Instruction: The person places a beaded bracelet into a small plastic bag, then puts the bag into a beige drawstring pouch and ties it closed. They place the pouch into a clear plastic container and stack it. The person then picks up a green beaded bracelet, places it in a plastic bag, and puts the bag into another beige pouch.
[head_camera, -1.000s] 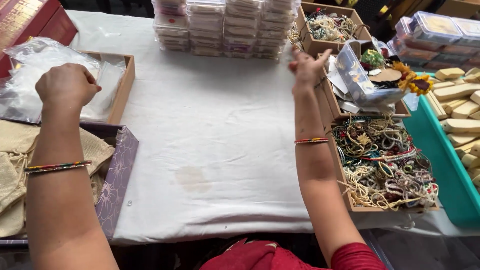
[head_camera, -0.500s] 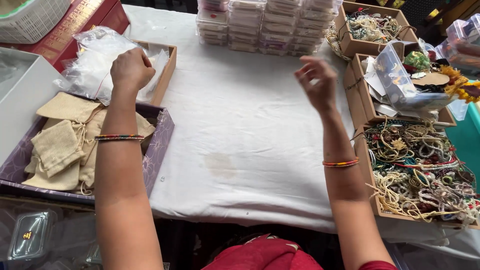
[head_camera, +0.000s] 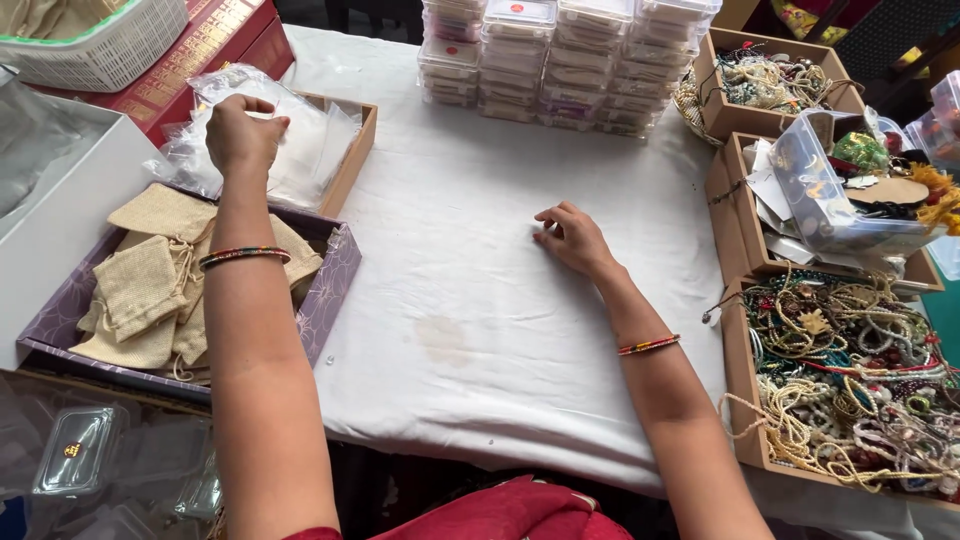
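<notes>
I'm at the picking-up step — left hand (head_camera: 240, 130) pinching a clear pouch (head_camera: 290, 150) in its box, right hand (head_camera: 572, 238) empty (fingers loosely curled) beside it on the white cloth (head_camera: 480, 300) — lifting one pouch free looks next.

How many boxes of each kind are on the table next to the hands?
Cardboard boxes with beads or odds and ends: 3
Cardboard box of clear plastic bags, under the left hand: 1
Purple flowery box of cloth pouches: 1
Total: 5

The right hand rests on the white cloth, holding nothing I can see.
</notes>
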